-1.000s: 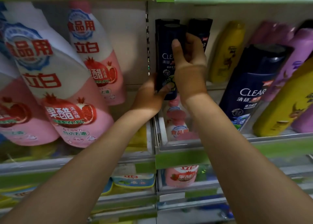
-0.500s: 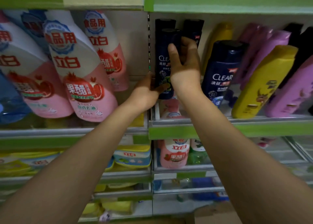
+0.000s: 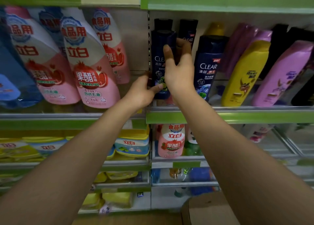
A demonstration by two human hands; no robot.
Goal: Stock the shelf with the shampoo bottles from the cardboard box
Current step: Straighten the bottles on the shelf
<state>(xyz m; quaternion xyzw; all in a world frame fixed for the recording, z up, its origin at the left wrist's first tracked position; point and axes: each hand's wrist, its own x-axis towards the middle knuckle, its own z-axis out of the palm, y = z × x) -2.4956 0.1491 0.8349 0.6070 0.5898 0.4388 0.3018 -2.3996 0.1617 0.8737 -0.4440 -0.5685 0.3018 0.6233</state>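
Bottle (image 3: 159, 66), rigid, glossy, likely slippery: right hand (image 3: 180, 71) grips body; left hand (image 3: 141, 93) pinches base at 7 o'clock.

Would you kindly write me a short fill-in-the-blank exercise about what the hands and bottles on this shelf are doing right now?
1. Both hands grip a dark blue shampoo bottle labelled ____.
2. The right hand holds the bottle near its top, while the left hand holds it near its ____.
3. To the left of the held bottle stand pink and white bottles with a picture of a ____.
4. At the bottom of the view lies a ____ box.

Missing words: CLEAR; bottom; pomegranate; cardboard
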